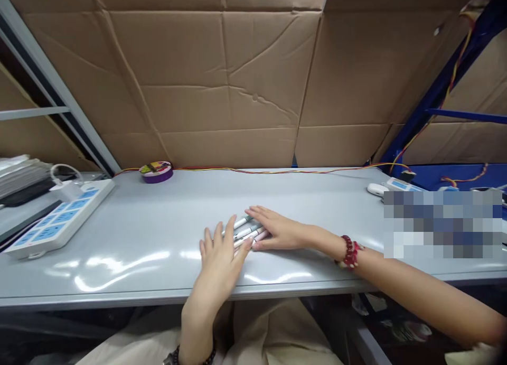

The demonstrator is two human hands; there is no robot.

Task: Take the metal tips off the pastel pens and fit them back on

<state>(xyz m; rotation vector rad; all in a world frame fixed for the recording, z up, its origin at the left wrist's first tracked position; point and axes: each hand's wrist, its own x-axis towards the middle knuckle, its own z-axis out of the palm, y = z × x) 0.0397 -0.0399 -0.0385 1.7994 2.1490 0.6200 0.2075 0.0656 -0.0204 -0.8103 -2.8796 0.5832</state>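
Observation:
Several slim white pens (246,231) lie side by side on the grey tabletop (138,222), slanting up to the right; some have grey-green or pinkish parts. My left hand (217,264) rests at their left ends, fingers spread, with the index finger and thumb touching the bundle. Coming in from the right, my right hand (279,229) lies over the other ends, its fingers stretched out on the far side and its thumb on the near side. Both hands are open, and their fingers hide the pen ends.
A white power strip (59,217) with a plugged-in charger sits at the left. At the back stands a purple-edged roll of tape (156,172), near a red-and-yellow cable (253,170). A white mouse-like object (377,189) lies at right beside a blurred-out patch. Cardboard (190,64) walls the back.

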